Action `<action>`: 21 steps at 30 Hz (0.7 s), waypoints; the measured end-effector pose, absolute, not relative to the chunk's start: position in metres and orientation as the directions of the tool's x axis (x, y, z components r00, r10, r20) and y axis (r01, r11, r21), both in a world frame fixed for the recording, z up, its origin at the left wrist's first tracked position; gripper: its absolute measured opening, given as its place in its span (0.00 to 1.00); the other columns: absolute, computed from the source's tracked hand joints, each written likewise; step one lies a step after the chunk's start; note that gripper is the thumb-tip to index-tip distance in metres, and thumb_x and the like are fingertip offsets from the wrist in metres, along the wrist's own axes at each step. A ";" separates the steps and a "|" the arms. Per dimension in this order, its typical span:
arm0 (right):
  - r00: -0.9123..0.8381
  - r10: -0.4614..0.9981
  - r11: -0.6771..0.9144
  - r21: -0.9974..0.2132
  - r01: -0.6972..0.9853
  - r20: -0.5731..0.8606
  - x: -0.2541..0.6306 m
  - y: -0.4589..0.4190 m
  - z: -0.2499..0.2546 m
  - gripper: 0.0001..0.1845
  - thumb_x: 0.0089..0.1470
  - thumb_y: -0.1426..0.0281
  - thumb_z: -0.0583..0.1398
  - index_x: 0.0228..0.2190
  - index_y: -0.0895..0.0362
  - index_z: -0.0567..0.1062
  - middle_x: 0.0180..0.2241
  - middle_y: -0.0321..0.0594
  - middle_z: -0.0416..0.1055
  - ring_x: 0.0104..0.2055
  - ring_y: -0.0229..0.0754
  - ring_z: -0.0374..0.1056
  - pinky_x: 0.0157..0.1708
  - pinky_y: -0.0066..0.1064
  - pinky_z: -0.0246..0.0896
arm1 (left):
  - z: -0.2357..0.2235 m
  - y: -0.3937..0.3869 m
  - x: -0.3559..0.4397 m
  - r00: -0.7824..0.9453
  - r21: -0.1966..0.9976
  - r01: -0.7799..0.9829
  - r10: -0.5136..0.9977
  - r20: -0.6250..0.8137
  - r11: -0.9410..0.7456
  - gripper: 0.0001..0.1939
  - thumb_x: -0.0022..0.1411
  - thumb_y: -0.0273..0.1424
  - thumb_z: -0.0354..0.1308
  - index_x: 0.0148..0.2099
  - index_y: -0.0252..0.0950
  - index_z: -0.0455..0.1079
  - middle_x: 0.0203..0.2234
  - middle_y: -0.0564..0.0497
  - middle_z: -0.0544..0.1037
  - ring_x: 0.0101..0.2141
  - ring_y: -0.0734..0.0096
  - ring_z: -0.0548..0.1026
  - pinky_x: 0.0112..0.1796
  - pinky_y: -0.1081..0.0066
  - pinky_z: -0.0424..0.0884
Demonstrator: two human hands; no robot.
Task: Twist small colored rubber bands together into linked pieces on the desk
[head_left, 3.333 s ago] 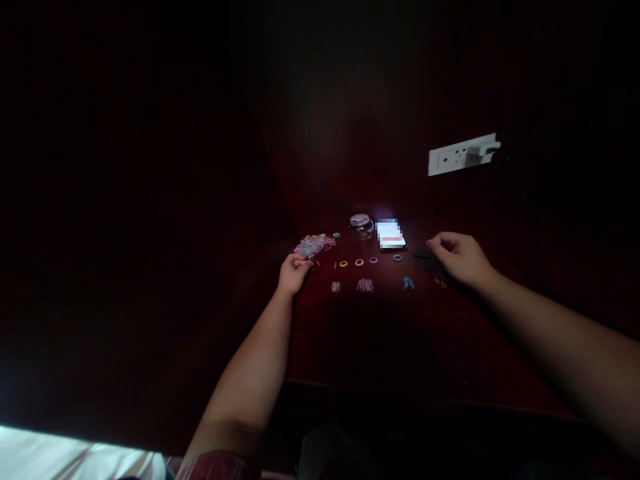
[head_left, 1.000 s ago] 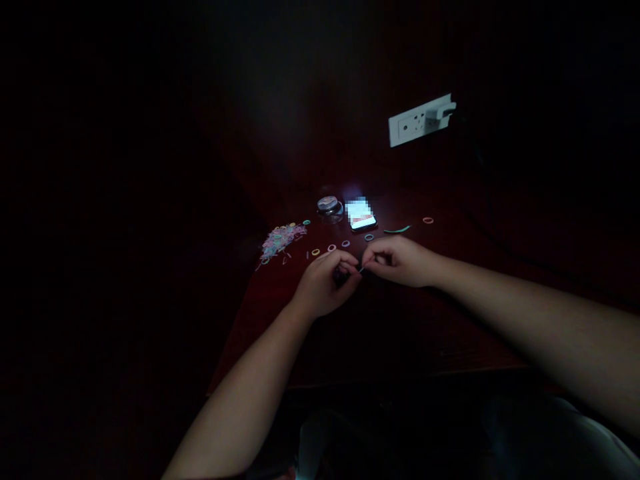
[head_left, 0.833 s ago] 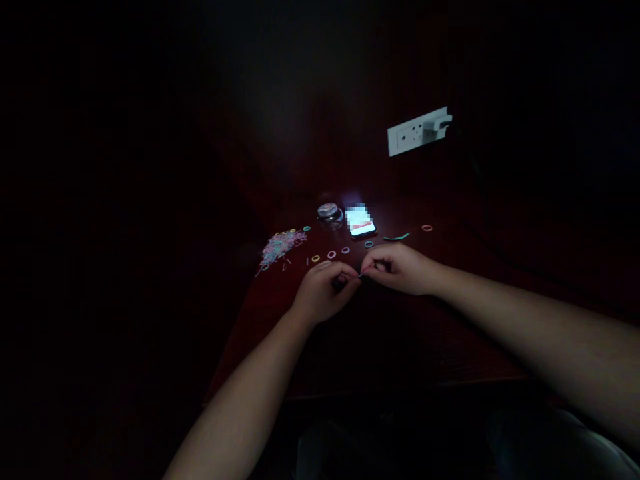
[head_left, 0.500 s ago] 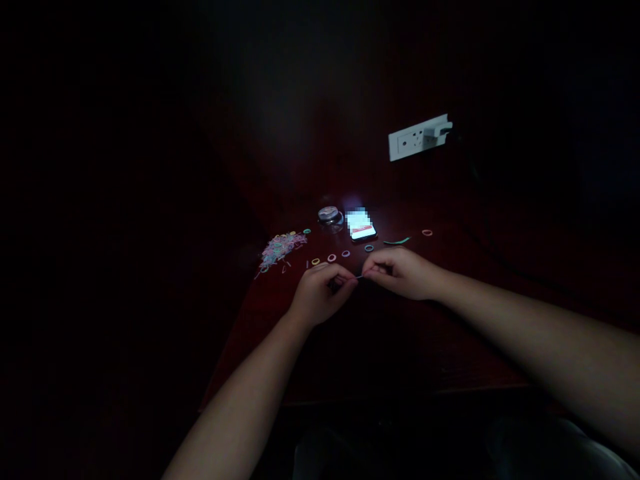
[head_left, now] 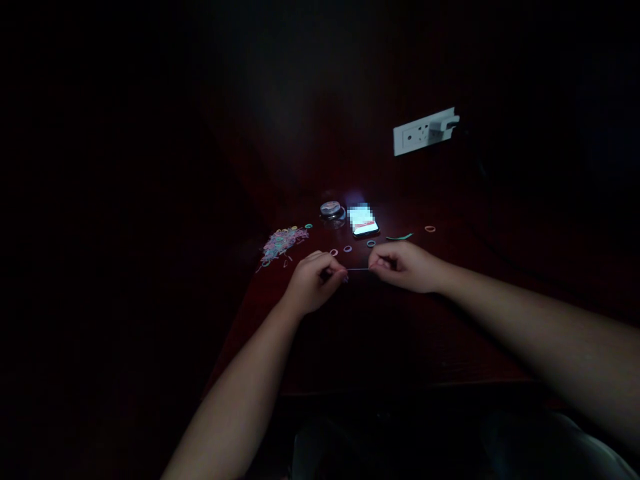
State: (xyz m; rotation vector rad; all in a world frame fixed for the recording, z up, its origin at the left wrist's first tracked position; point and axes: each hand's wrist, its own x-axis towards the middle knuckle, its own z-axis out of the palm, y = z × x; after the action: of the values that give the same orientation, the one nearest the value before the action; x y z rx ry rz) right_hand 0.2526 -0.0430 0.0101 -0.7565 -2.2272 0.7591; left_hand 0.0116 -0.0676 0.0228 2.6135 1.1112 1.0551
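A thin, pale rubber band (head_left: 358, 269) is stretched in a straight line between my two hands, above the dark red table. One end is pinched by the fingertips of my left hand (head_left: 316, 281). My right hand (head_left: 404, 267) pinches the other end. Just beyond my fingers lie a pink rubber band (head_left: 334, 253), a purple rubber band (head_left: 348, 249) and a blue rubber band (head_left: 371, 244). A loose heap of small coloured rubber bands (head_left: 282, 244) sits to the left of my left hand.
A lit phone (head_left: 364, 220) lies at the back of the table (head_left: 380, 340), beside a round lidded jar (head_left: 331, 212). A green strip (head_left: 399, 237) and an orange band (head_left: 430, 229) are farther right. A white wall socket (head_left: 425, 132) holds a plug. The surroundings are very dark.
My hands have moved apart, and the band between them has gone from a short piece to a long taut line. The view has shifted slightly.
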 end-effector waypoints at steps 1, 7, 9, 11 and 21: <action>-0.606 0.687 0.666 -0.681 0.304 0.401 0.254 -0.041 0.009 0.05 0.53 0.69 0.57 0.27 0.58 0.69 0.22 0.32 0.60 0.24 0.33 0.55 0.23 0.26 0.49 | 0.023 -0.065 0.006 0.479 0.344 0.612 0.680 0.555 -0.712 0.08 0.63 0.31 0.57 0.31 0.36 0.70 0.25 0.53 0.73 0.29 0.72 0.69 0.33 0.70 0.65; -0.535 0.719 0.645 -0.712 0.278 0.443 0.259 -0.033 0.004 0.05 0.51 0.69 0.58 0.25 0.57 0.67 0.22 0.31 0.59 0.24 0.33 0.54 0.24 0.27 0.50 | 0.016 -0.051 -0.026 0.382 0.409 0.668 0.759 0.528 -0.621 0.06 0.62 0.34 0.59 0.34 0.38 0.74 0.30 0.50 0.77 0.33 0.68 0.73 0.37 0.67 0.68; -0.532 0.724 0.639 -0.717 0.277 0.440 0.259 -0.032 0.002 0.05 0.51 0.69 0.58 0.26 0.57 0.68 0.22 0.32 0.59 0.24 0.33 0.54 0.24 0.27 0.50 | 0.014 -0.049 -0.029 0.387 0.419 0.663 0.764 0.517 -0.620 0.05 0.62 0.33 0.59 0.36 0.38 0.75 0.32 0.50 0.77 0.34 0.68 0.73 0.38 0.66 0.69; -0.544 0.725 0.632 -0.722 0.282 0.423 0.259 -0.032 0.001 0.06 0.52 0.68 0.58 0.26 0.57 0.68 0.22 0.32 0.60 0.24 0.33 0.54 0.24 0.27 0.50 | 0.014 -0.050 -0.027 0.393 0.418 0.657 0.758 0.520 -0.627 0.05 0.61 0.33 0.60 0.37 0.38 0.75 0.32 0.50 0.78 0.34 0.68 0.73 0.39 0.66 0.69; -0.650 0.661 0.696 -0.629 0.346 0.375 0.246 -0.050 0.010 0.09 0.57 0.64 0.58 0.36 0.56 0.70 0.23 0.30 0.63 0.23 0.33 0.57 0.23 0.26 0.49 | 0.022 -0.067 0.019 0.572 0.309 0.522 0.595 0.564 -0.795 0.04 0.62 0.31 0.58 0.36 0.39 0.74 0.28 0.50 0.77 0.32 0.69 0.71 0.36 0.66 0.67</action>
State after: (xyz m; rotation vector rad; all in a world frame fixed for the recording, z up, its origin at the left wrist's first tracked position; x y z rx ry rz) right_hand 0.2464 -0.0499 0.0098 -0.7674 -2.3069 0.6917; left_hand 0.0194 -0.0672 0.0220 2.6881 0.9593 1.0274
